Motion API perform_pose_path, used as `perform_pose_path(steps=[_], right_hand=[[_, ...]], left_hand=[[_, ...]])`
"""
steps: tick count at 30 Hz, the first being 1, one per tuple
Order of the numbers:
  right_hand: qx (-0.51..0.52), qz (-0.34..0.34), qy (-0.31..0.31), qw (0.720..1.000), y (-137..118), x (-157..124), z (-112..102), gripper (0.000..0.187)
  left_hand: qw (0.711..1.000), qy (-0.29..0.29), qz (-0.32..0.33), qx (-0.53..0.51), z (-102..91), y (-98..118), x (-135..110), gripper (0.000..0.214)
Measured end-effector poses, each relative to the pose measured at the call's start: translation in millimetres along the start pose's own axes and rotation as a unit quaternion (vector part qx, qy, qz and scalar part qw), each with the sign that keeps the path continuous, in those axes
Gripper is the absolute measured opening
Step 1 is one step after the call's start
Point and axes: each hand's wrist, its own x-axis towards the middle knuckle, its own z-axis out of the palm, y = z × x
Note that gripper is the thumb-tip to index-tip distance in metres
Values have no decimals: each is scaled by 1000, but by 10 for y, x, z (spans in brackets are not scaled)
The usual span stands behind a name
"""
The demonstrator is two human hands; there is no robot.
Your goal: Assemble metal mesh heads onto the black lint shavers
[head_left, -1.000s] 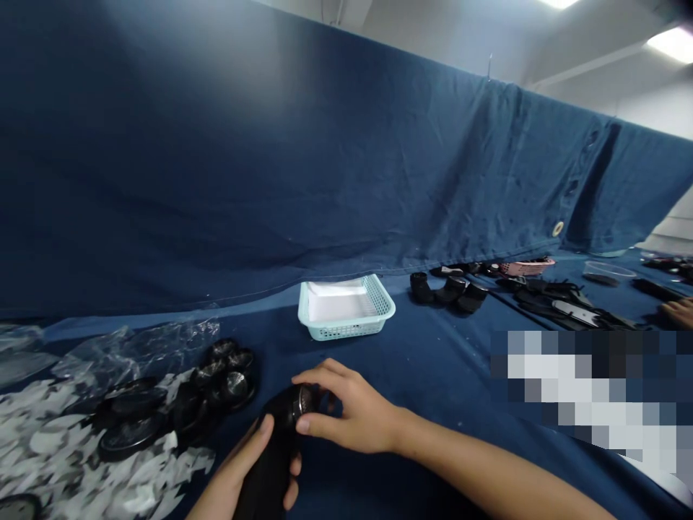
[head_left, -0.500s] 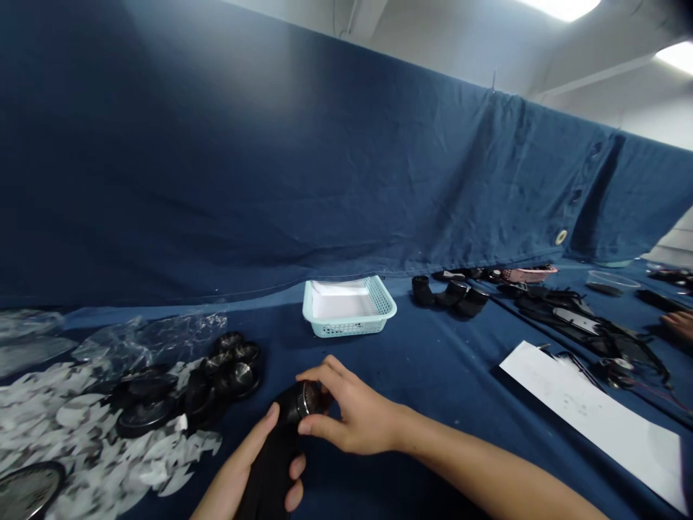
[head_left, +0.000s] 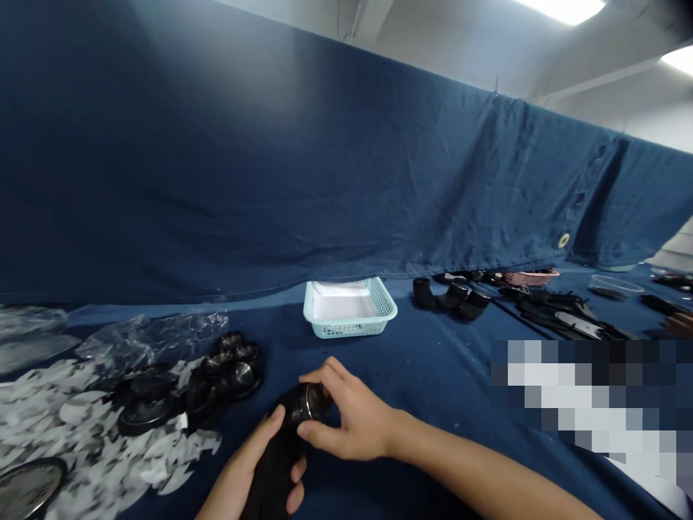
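Note:
My left hand (head_left: 243,466) is wrapped round the dark body of a black handheld device (head_left: 271,473), its thumb lying along the upper side. The device bends at its neck toward the right and ends in a round head with a shiny metal ring (head_left: 310,401). Thumb and fingers of my right hand (head_left: 360,426) pinch that round head from the right. The face of the head is partly hidden behind these fingers. Left of my hands, several black round cup-like parts (head_left: 232,368) lie clustered together.
A pale blue basket (head_left: 351,331) with white paper inside stands ahead. Black curved parts (head_left: 455,296) and a pink basket (head_left: 533,277) sit to its right. White scraps (head_left: 135,462) and clear plastic bags (head_left: 157,339) cover the left. Pixelation hides the right foreground. A blue curtain (head_left: 325,166) hangs behind.
Both hands keep their hold on the device, with only a slight shift of the right fingers at the head. The view has moved very little.

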Motion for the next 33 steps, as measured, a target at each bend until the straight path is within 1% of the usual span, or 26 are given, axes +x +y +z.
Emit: perform_pose_path(steps=[2,3,6,7,9,10,11,13,15,17,21,24,29,33], right_hand=[[-7,-15,40,999,-28,-1,9,56],[-5,-22,51,998,-46,-3,11,54],[-6,-13,60,998,-101,-15,38,41],[-7,0,65,998,-115,-15,61,37],[-11,33,87,996,-139,3,125,26],[-15,51,102,993,-150,25,162,21],[-22,69,116,991,-161,57,198,20],[-43,101,135,985,-190,149,258,26],[-72,119,139,980,-226,259,297,28],[-105,126,129,978,-266,361,323,28],[-167,128,89,974,-329,463,364,26],[-203,122,73,969,-353,462,369,25],[-243,104,64,962,-369,449,321,24],[-261,95,55,959,-369,456,318,23]], left_hand=[[996,25,73,39,34,1,-28,47],[990,40,114,67,43,-6,-40,55],[960,72,226,147,31,-61,-53,77],[951,79,250,161,22,-88,-48,81],[941,85,274,178,15,-141,-31,82],[939,87,277,183,20,-161,-22,82],[938,90,279,183,31,-174,-15,81],[940,93,280,171,61,-180,-11,80],[945,95,282,138,80,-167,-18,75],[954,84,268,99,68,-155,-31,70],[977,63,201,22,-14,-161,-55,63],[985,33,169,-7,-41,-158,-63,57],[987,7,160,-30,-19,-128,-61,47],[987,-7,153,-42,-56,-137,-43,38]])
